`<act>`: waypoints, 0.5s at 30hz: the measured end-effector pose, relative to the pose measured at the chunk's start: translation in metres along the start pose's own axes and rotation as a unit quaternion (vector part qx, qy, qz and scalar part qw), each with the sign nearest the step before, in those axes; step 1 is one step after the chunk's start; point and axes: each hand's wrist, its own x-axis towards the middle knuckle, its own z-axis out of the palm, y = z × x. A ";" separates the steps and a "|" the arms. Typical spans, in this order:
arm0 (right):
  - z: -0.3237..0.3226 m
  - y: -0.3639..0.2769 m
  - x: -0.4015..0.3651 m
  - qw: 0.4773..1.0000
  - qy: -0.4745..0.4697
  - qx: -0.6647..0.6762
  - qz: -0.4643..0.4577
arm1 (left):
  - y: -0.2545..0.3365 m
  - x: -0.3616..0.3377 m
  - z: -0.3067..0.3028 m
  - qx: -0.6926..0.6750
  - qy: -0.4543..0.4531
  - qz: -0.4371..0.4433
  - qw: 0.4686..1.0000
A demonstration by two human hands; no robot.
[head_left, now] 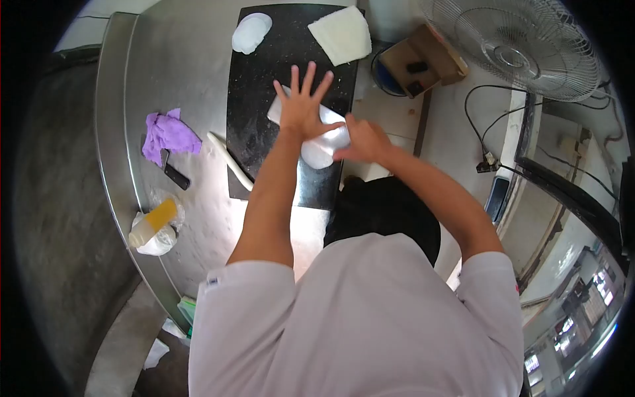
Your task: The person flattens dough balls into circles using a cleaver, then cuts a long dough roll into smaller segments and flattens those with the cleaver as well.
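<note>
My left hand (303, 112) is spread flat, fingers wide apart, on top of a broad shiny metal blade like a cleaver's (336, 137). At the blade's right end my right hand (365, 139) is closed around the cleaver's handle, which the fingers hide. A thin round piece of white dough (316, 156) shows from under the blade's near edge. All this is over a black board (254, 86). A long white dough rope (229, 161) lies across the board's left edge. Pale thin rounds (251, 33) lie at the far left corner.
A folded white cloth (340, 36) lies at the board's far right corner. On the steel table (178, 73) are a purple cloth (169, 134), a black-handled tool (176, 176) and a bottle of yellow liquid (155, 221). A cardboard box (423, 59) and a fan (519, 49) stand right.
</note>
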 end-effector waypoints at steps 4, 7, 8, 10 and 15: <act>0.063 0.018 -0.060 0.995 0.081 0.035 -0.037 | 0.027 -0.041 0.023 -0.049 -0.049 0.068 0.995; 0.052 0.026 -0.054 0.998 0.060 0.031 0.004 | 0.028 -0.025 0.032 -0.047 -0.016 0.091 0.995; 0.038 0.031 -0.042 0.999 0.027 0.019 0.015 | 0.025 -0.015 0.032 -0.053 0.016 0.076 0.996; 0.016 0.034 -0.019 1.000 -0.002 0.009 0.025 | 0.022 0.000 0.018 -0.049 0.048 0.041 0.997; 0.017 0.014 -0.006 0.998 0.036 0.047 -0.005 | -0.001 0.010 0.005 -0.002 0.009 0.060 0.998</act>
